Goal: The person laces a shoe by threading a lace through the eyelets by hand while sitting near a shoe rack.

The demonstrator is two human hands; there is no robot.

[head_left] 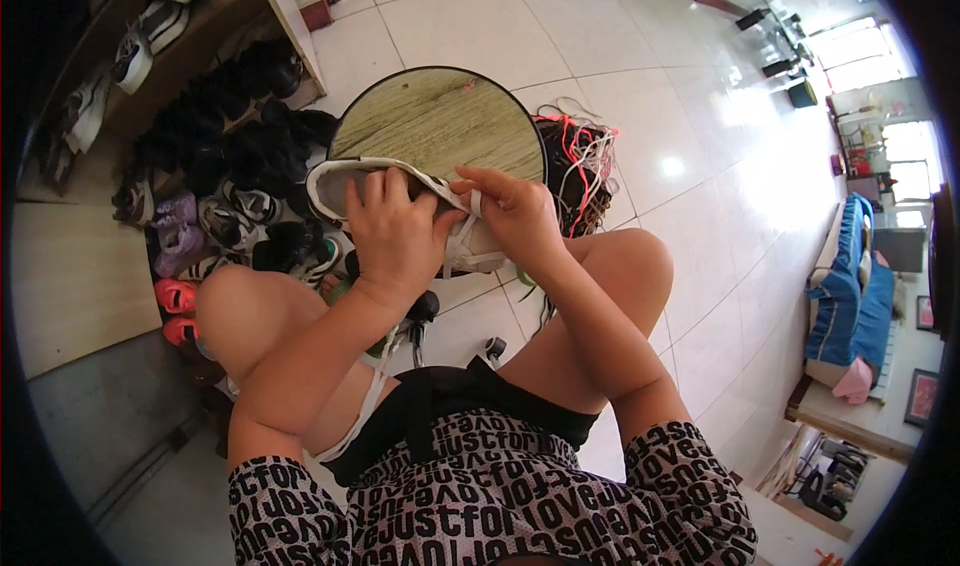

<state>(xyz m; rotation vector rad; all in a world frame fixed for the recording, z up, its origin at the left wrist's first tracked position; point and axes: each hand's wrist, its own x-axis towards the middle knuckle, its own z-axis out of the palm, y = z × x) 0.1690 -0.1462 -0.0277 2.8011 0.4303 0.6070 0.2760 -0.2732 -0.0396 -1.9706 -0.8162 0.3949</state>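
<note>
A pale sneaker [321,191] lies across the near edge of a round stool top with a wood-grain pattern [442,120]. Its heel opening faces left, and its laced front is on the right. My left hand [397,232] grips the shoe at the opening, with several fingers reaching inside and the thumb by the eyelets. With thumb and fingers, my right hand [517,210] pinches a flat white shoelace [466,227] at the upper eyelets. Loose lace crosses the shoe's front below that hand. My hands partly hide the tongue and the middle of the shoe.
Right of the stool stands a dark container [556,146] heaped with white and pink laces [589,150]. Many shoes [240,138] crowd the floor and a shoe rack [300,48] at left. A blue bag [847,288] sits far right. Below the stool, caster wheels [494,347] show between my legs.
</note>
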